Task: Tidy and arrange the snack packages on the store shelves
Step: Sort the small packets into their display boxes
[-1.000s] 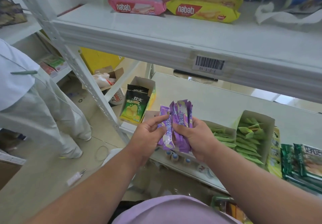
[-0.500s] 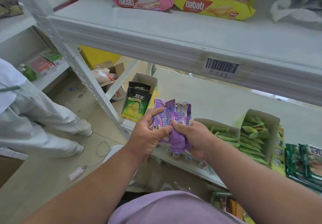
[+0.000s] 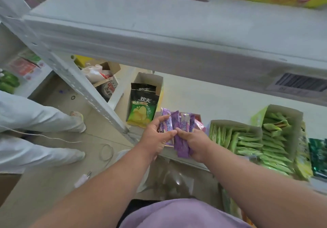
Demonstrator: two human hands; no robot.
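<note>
Head view: both hands hold one bundle of purple snack packets (image 3: pixel 178 130) upright at the near edge of the lower shelf (image 3: pixel 221 103); the left hand (image 3: pixel 157 135) has its fingers curled round the bundle's left side, thumb across the front; the right hand (image 3: pixel 194 142) grips the lower ends, fingers wrapped from the right. The packets' long axes run near-to-far, tops pointing away; the open cardboard box (image 3: pixel 198 117) sits just behind the bundle, partly hidden, so the likely next move is straight forward and down; both hands are equally close.
</note>
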